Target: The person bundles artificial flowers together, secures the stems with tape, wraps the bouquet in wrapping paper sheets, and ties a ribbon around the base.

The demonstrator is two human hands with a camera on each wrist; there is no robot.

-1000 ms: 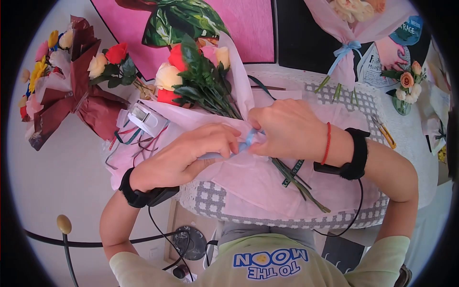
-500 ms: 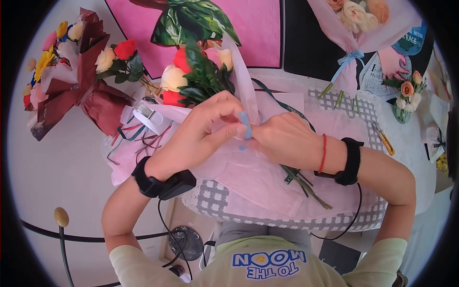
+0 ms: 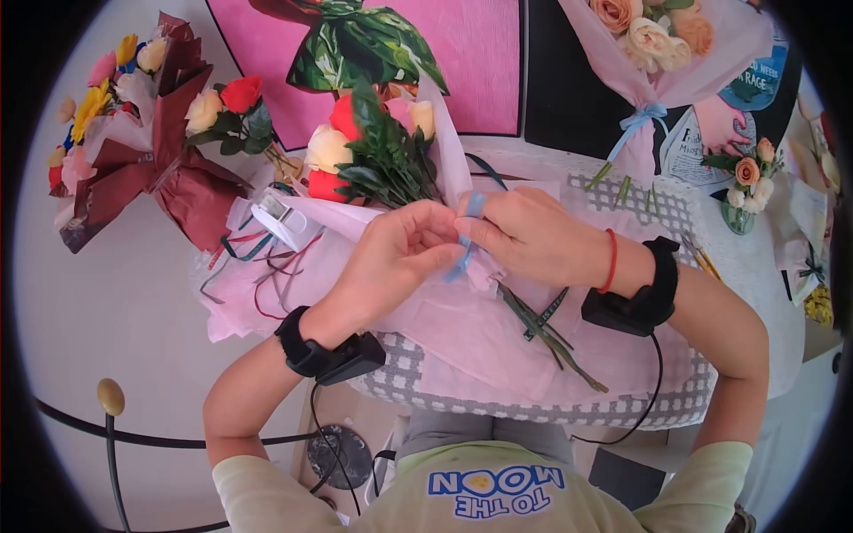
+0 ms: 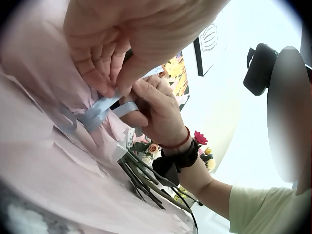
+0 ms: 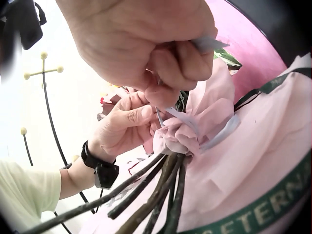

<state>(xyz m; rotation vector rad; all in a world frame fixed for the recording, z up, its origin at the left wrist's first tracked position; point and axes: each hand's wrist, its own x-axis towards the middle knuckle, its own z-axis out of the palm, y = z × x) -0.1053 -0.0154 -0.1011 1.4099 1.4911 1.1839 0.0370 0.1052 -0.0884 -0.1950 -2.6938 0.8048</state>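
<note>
A bouquet of red and cream roses (image 3: 329, 149) lies wrapped in pale pink paper, its green stems (image 3: 551, 342) sticking out below. Around the gathered neck of the paper runs a light blue ribbon (image 4: 95, 114). My left hand (image 3: 400, 258) pinches a length of it between thumb and fingertips, close over the neck. Right beside it, my right hand (image 3: 538, 240) grips another length, which passes over its curled index finger. In the right wrist view, a ribbon end (image 5: 209, 44) pokes out of that fist, above the bunched pink paper (image 5: 180, 134).
A white device (image 3: 283, 220) and loose thin ribbons lie on the left. A dark red wrapped bouquet (image 3: 169, 169) stands behind them. At the back right is a peach rose bouquet (image 3: 657, 53) with a blue bow; a cutter (image 3: 702, 258) and a small vase (image 3: 737, 218) are nearby.
My left hand rose toward the flowers with the ribbon, then came back down over the neck. The ribbon now passes over my right index finger, and both hands are close together.
</note>
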